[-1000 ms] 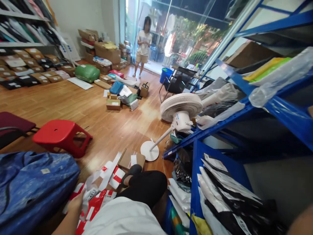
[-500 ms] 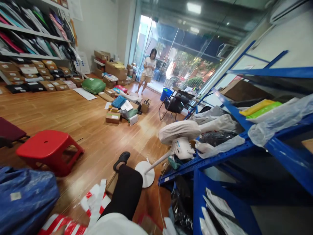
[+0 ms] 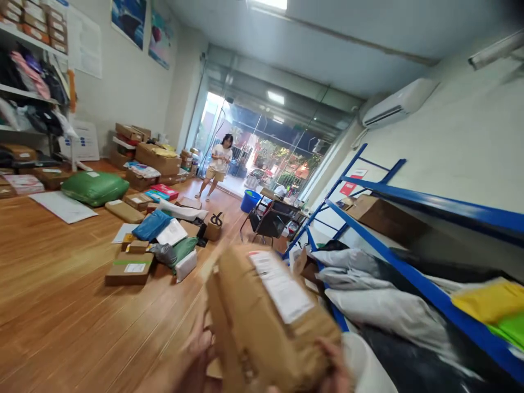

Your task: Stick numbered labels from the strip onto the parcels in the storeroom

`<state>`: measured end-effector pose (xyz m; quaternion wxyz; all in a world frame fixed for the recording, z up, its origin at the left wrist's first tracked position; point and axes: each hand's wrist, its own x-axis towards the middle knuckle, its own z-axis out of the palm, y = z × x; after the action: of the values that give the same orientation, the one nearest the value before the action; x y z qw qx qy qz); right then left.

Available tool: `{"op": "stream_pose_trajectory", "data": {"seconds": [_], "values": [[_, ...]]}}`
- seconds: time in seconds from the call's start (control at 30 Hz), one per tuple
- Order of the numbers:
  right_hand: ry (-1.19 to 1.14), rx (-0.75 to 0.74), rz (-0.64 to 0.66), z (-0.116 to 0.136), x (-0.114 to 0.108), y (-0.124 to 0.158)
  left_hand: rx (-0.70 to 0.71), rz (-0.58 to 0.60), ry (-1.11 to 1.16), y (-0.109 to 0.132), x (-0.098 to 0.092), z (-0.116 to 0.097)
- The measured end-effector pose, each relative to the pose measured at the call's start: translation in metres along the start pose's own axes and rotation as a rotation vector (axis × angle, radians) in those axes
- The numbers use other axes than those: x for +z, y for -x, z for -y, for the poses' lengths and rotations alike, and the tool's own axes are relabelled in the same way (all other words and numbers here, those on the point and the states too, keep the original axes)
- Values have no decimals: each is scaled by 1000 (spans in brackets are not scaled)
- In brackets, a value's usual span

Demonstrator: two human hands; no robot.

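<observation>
A brown taped parcel (image 3: 245,305) with a white shipping label (image 3: 282,286) fills the lower middle of the view, tilted and blurred at its edges. Along its left side lies my left hand (image 3: 200,341), closed against the parcel and smeared by motion. At the lower right corner, the fingers of my right hand (image 3: 333,360) wrap round it. Both hands hold the parcel up above the floor.
Several parcels, among them a box with a green strip (image 3: 130,267) and a green bag (image 3: 95,188), lie on the wooden floor (image 3: 53,305). Blue shelving (image 3: 368,234) with bags stands close on the right. A person (image 3: 219,164) stands near the glass front, a chair (image 3: 272,221) to the right.
The brown parcel has come into view, held in both hands. The view has tipped up and moved forward; the stool, leg and most of the fan have left it.
</observation>
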<state>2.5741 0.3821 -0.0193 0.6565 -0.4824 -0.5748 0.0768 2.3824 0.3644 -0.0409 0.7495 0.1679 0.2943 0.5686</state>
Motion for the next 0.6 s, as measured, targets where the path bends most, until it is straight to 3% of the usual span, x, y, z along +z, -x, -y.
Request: {"op": "stream_pose_trajectory", "data": {"seconds": [0.07,0.13,0.23,0.33,0.43,0.6], "values": [[-14,2,59,-8,81,8,-41,-146,17,-30,-8,-54],[-10,-20,95,-13,149,21,-95,-285,-43,-58,-25,-104],[-37,-58,107,-26,221,32,-101,-433,-191,-96,-49,-154],[-85,-86,61,-55,268,20,84,-487,-276,-137,-60,-175],[-181,-101,56,-96,301,-10,263,-470,-282,-185,-60,-187],[-469,171,205,-177,336,-79,361,-419,-281,-273,-50,-216]]}}
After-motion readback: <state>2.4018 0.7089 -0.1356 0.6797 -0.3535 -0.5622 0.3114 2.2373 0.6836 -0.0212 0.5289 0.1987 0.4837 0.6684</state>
